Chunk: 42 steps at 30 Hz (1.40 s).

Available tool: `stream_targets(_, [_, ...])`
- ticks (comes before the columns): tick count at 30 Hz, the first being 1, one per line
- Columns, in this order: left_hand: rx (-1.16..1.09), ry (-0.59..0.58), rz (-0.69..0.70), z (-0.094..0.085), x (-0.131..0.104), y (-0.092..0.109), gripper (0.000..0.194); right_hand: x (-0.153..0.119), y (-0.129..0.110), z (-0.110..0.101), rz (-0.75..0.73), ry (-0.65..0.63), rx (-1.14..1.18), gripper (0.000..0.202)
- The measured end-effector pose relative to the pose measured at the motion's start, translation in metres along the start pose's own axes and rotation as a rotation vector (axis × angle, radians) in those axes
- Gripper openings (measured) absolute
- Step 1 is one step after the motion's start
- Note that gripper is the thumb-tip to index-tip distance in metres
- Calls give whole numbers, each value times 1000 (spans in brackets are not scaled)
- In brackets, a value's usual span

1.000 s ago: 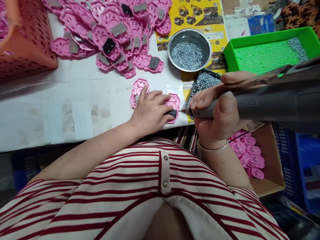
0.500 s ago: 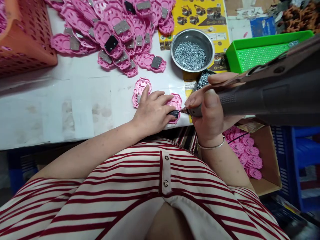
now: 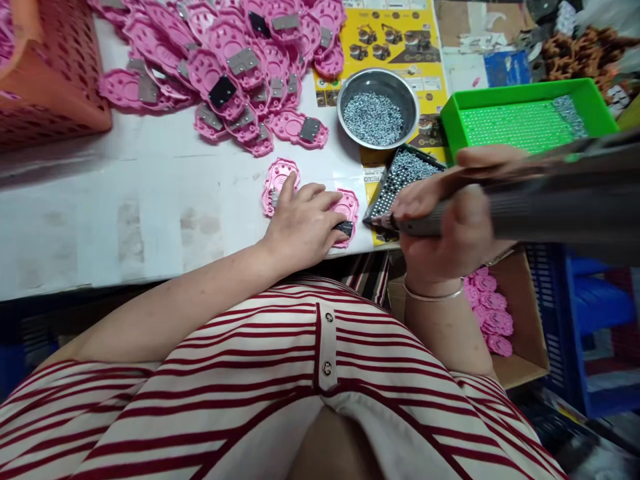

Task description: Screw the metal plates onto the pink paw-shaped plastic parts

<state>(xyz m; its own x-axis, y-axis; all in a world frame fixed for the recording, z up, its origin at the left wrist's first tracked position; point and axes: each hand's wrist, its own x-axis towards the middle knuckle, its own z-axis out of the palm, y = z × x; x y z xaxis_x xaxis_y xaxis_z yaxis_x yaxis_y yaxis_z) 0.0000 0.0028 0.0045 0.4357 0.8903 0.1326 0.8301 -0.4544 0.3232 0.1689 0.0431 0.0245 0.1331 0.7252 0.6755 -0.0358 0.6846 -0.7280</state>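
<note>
My left hand (image 3: 303, 223) lies with fingers spread over two pink plastic pieces on the white table. Its thumb touches the left piece (image 3: 284, 175); its fingertips rest on the right piece (image 3: 349, 203), by a black part (image 3: 345, 229). My right hand (image 3: 445, 220) is wrapped round a dark electric screwdriver (image 3: 550, 200), blurred by motion. The tool's tip is right of the right piece, by the near corner of a black perforated tray (image 3: 395, 187) of small screws. Whether a screw sits on the tip is too small to tell.
Many pink pieces (image 3: 233, 47) with metal plates are heaped at the back. A steel bowl (image 3: 379, 110) of screws, a green tray (image 3: 515, 120) and an orange basket (image 3: 65, 73) stand on the table. Below right, a cardboard box (image 3: 525, 320) holds pink parts.
My right hand has drawn the screwdriver right, off the black part on the right piece, to the black tray's corner. My left hand stays on both pieces. The view has shifted slightly.
</note>
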Motion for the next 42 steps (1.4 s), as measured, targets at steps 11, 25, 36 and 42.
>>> stream_targets(11, [-34,24,5,3,-5,-3,18,0,4,-33,-160,194,-76,27])
stream_targets(25, [-29,21,-1,4,-5,-4,19,-1,13,-37,-134,156,-41,26])
stream_targets(36, [38,72,86,10,-21,-7,56,9,-19,-21,-113,235,56,10])
stream_targets(42, [4,78,60,12,-24,-6,42,1,-28,0,-134,30,165,17])
